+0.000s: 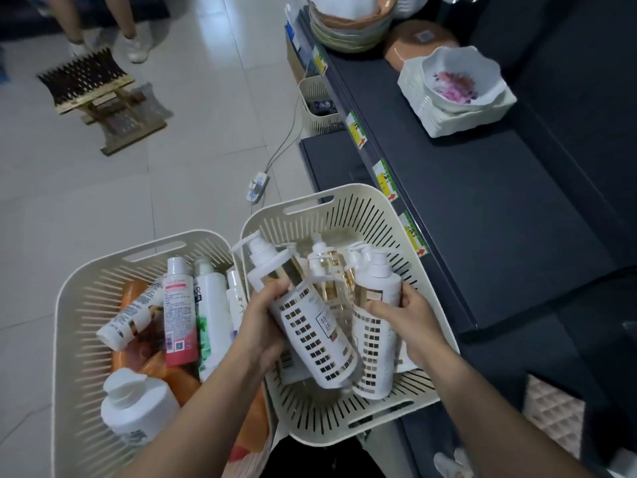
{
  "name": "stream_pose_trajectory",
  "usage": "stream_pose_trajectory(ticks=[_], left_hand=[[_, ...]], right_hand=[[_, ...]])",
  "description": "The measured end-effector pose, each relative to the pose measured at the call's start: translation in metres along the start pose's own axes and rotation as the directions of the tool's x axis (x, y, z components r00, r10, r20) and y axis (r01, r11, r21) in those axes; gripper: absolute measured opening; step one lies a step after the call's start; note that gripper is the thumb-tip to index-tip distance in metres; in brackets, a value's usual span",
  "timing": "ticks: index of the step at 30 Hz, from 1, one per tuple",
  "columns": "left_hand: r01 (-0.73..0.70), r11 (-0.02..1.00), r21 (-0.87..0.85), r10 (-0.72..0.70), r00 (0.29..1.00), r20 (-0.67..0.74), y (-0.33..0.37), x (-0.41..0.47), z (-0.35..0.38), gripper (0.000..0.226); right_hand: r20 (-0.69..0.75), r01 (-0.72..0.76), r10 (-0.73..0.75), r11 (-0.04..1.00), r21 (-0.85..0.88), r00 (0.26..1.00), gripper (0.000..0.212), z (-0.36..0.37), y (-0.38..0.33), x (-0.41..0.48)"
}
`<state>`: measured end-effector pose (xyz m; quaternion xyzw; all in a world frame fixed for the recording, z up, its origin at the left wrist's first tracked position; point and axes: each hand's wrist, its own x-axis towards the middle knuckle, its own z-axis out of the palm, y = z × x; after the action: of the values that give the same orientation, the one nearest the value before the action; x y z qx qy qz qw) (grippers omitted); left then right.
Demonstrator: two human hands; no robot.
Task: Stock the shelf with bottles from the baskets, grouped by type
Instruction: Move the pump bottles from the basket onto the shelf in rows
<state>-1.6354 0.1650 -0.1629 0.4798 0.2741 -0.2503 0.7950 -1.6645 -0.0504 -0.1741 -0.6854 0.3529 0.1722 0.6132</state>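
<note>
Two bare forearms reach up from the bottom edge, over two cream slatted baskets standing side by side on a pale tiled floor. The left basket [79,339] holds a loose mix of bottles: a white flip-cap bottle [138,405], a white tube, a pink bottle [177,319], a white-and-green bottle [212,305] and several orange ones underneath. The left hand [262,326] has its fingers curled round a white-and-gold pump bottle [310,326], which is tilted with its pump toward the upper left, above the right basket [362,219]. That basket holds more pump bottles of the same kind. The right hand [410,315] grips another pump bottle [374,339] – fingers wrapped round its upper body, the base down in the basket. Just right of the baskets runs a dark shelf [482,219] with price tags along its edge – its near stretch is bare, and a flowered bowl [458,81] sits farther along.
</note>
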Motion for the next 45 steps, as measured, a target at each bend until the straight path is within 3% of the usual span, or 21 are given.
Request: stream_pose_trajectory(ticks=[5,10,16,19,23,28,31,33,40,45], left_hand=[[0.035,0.997,-0.076,-0.035,0.999,0.006,0.018,-0.008,0.014,0.058],[0.006,0.996,0.085,-0.02,0.986,0.163,0.039,-0.018,0.032,0.042],[-0.073,0.97,0.232,0.019,0.974,0.227,0.064,-0.037,0.054,0.045],[-0.125,0.946,0.299,0.04,0.961,0.275,0.071,-0.051,0.065,0.044],[-0.191,0.923,0.335,0.085,0.948,0.305,0.076,-0.077,0.082,0.057],[-0.236,0.905,0.354,0.09,0.92,0.383,0.066,-0.147,0.112,0.047],[-0.238,0.911,0.337,0.092,0.914,0.395,0.068,-0.153,0.118,0.056],[-0.196,0.913,0.358,0.02,0.899,0.438,0.066,-0.162,0.123,0.059],[-0.01,0.914,0.404,-0.247,0.778,0.578,0.037,-0.231,0.167,0.064],[-0.077,0.861,0.502,-0.318,0.689,0.651,0.016,-0.272,0.204,0.07]], right_hand=[[0.008,-0.013,0.011,0.928,0.371,1.0,0.009,-0.02,-0.013,-0.012],[0.06,-0.083,0.06,0.839,0.538,0.996,0.028,-0.022,-0.031,-0.029],[0.014,-0.055,0.055,0.849,0.525,0.998,0.084,-0.024,-0.061,-0.066],[0.014,0.002,-0.012,0.827,0.562,1.0,0.074,-0.029,-0.077,-0.092],[-0.019,0.142,-0.154,0.843,0.519,0.988,0.085,-0.04,-0.092,-0.132],[-0.182,0.38,-0.334,0.785,0.489,0.925,0.063,-0.073,-0.085,-0.218],[-0.221,0.419,-0.356,0.775,0.474,0.908,0.041,-0.075,-0.087,-0.231],[-0.248,0.431,-0.353,0.766,0.478,0.902,0.035,-0.078,-0.085,-0.247],[-0.422,0.582,-0.423,0.713,0.392,0.802,0.046,-0.131,-0.05,-0.347],[-0.55,0.653,-0.414,0.667,0.359,0.725,0.064,-0.165,-0.025,-0.401]])
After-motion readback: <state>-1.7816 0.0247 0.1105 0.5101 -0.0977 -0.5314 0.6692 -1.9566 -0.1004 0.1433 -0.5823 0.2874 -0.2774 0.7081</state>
